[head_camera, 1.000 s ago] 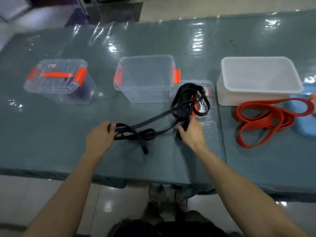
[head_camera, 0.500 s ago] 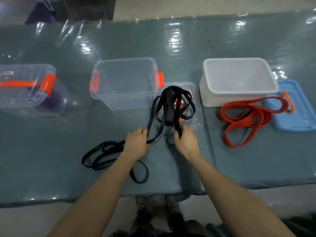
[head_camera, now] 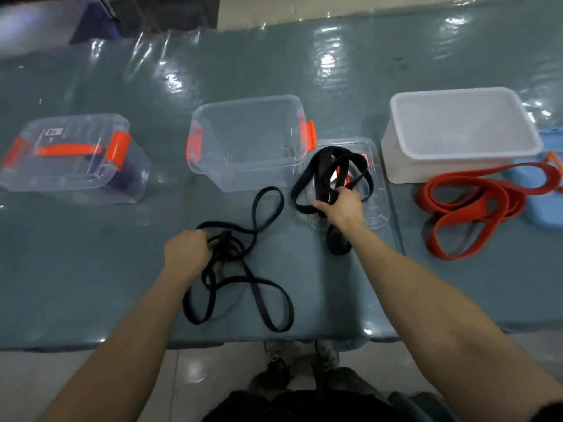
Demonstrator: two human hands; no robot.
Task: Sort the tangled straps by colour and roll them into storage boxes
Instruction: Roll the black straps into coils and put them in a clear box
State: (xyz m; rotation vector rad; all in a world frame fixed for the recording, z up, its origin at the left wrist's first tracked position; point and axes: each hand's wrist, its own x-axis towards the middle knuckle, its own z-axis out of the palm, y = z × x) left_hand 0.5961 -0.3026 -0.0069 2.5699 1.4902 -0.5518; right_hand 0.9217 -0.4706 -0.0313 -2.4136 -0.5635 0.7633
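Two separate bundles of black strap lie on the teal worktop (head_camera: 91, 269); the left hand (head_camera: 185, 249) has its fingers (head_camera: 203, 239) curled round the knotted middle of the loose black tangle (head_camera: 227, 243), whose loops spread over the worktop towards the near edge and up towards the open clear box (head_camera: 246, 147); the right hand (head_camera: 341, 205) grips the second black bundle (head_camera: 323, 169), fingers (head_camera: 347, 191) closed round its gathered loops, above a clear lid (head_camera: 374, 184) that lies just right of the open box; a closed clear box with an orange handle (head_camera: 70, 159) stands well to the left; a white tub (head_camera: 460, 132) stands on the right, with a red strap (head_camera: 515, 202) heaped in front of it and reaching onto a blue lid (head_camera: 545, 214).
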